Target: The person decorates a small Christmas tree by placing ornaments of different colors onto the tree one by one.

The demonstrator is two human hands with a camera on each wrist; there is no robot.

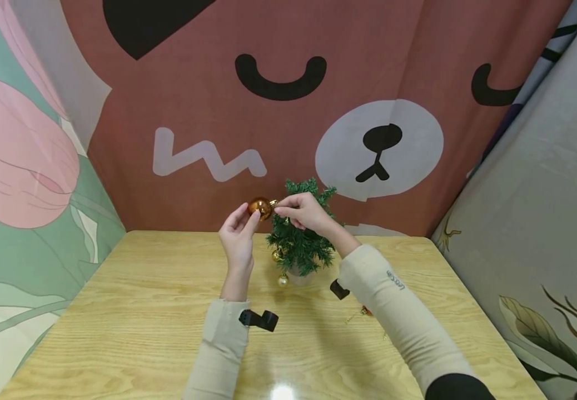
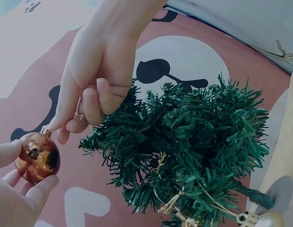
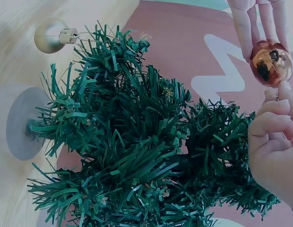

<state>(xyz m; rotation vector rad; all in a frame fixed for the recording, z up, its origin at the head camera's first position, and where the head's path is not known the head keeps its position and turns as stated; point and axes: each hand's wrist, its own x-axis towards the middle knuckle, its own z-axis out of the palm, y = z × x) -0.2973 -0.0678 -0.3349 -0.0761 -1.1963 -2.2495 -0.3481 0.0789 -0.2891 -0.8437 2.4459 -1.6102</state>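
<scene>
Wooden table (image 1: 133, 311), bear-print backdrop (image 1: 318, 111), perhaps fabric.

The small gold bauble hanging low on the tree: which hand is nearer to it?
Left, narrowly. The left hand is up and to the left of the gold bauble, holding the orange bauble; the right hand is higher, above the tree.

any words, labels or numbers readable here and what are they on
One small dark print on the right sleeve, near the wrist: too small and tilted to read for sure.
The backdrop cloth carries only cartoon face shapes, no letters.
Orange bauble, small tree, table: no text.
</scene>
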